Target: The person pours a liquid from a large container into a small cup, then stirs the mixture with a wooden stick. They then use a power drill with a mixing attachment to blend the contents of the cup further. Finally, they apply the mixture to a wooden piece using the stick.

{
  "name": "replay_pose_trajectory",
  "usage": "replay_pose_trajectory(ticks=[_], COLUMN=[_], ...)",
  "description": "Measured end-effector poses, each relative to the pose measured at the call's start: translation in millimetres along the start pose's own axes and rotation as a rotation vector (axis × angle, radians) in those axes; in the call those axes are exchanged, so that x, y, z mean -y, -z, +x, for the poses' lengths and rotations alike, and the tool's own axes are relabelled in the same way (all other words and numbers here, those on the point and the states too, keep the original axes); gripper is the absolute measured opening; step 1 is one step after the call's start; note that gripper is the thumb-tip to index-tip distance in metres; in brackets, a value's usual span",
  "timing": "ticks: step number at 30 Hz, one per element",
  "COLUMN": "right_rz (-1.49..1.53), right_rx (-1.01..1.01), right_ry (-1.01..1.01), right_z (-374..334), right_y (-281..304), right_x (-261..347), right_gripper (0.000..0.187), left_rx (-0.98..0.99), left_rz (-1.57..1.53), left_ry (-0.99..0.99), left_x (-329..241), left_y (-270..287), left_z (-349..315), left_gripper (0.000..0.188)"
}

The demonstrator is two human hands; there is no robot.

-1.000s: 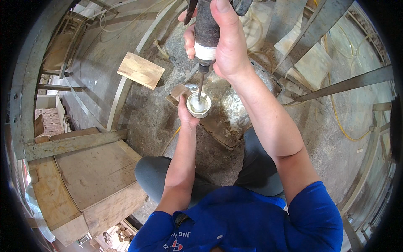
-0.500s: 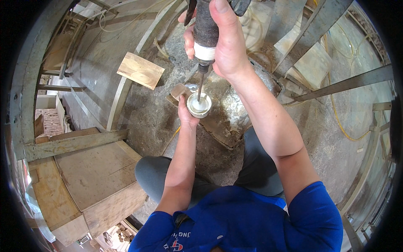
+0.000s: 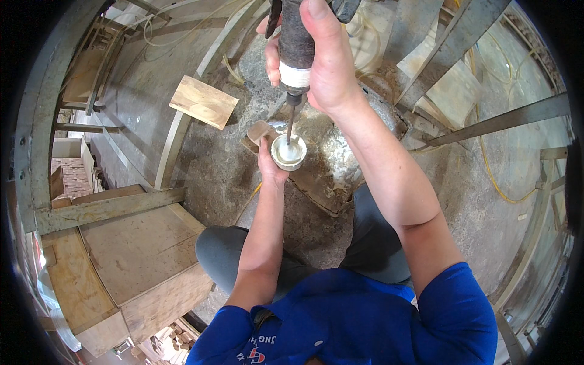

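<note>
My right hand (image 3: 328,61) grips a dark power drill (image 3: 296,45) with a pale band near its chuck. From the chuck a thin metal rod (image 3: 291,121) reaches down into a small round white cup (image 3: 289,164). Pale whitish material lies inside the cup around the rod's lower end, which is hidden in it. The cup is held by my left hand (image 3: 270,163), with fingers wrapped round its left and under side. Just beyond the left fingers sits a small brownish block-like piece (image 3: 261,132); I cannot tell whether it touches the hand.
A flat wooden board (image 3: 204,101) lies ahead on the left. The stained concrete floor (image 3: 237,194) has a whitish crusted patch (image 3: 347,158) beyond my knees. A wooden box (image 3: 140,243) stands at my left. Metal frame bars (image 3: 499,121) and a yellow hose (image 3: 486,164) run along the right.
The drill and my right hand have shifted very slightly to the left. The cup and my left hand keep their place, with the rod still inside the cup.
</note>
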State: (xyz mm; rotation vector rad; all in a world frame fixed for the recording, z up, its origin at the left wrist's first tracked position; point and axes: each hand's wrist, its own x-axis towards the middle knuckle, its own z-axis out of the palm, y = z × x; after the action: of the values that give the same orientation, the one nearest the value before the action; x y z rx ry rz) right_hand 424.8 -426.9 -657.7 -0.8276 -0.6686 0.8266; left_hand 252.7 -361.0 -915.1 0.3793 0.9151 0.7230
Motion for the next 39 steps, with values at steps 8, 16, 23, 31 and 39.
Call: replay_pose_trajectory(ticks=[8,16,23,31,39], right_rz=[-0.047,0.121,0.294,0.129,0.19], right_rx=[0.027,-0.007,0.003,0.135,0.302], right_ry=[0.046,0.037,0.084,0.145,0.117], right_z=[1,2,4,12,16], right_y=[1,-1,-5,-2,-5], right_x=[-1,-4,-12,-23,-31], right_gripper=[0.059,0.055,0.056,0.086,0.1], left_rx=[0.044,0.033,0.108,0.096,-0.057], left_rz=[-0.019,-0.057,-0.118,-0.218,-0.136], left_ry=[-0.003,0.018,0.093,0.065,-0.02], left_x=[-1,-1,-5,-16,-36], left_y=[0,5,16,24,14], left_z=[-2,1,6,5,-8], left_gripper=[0.05,0.051,0.053,0.048,0.041])
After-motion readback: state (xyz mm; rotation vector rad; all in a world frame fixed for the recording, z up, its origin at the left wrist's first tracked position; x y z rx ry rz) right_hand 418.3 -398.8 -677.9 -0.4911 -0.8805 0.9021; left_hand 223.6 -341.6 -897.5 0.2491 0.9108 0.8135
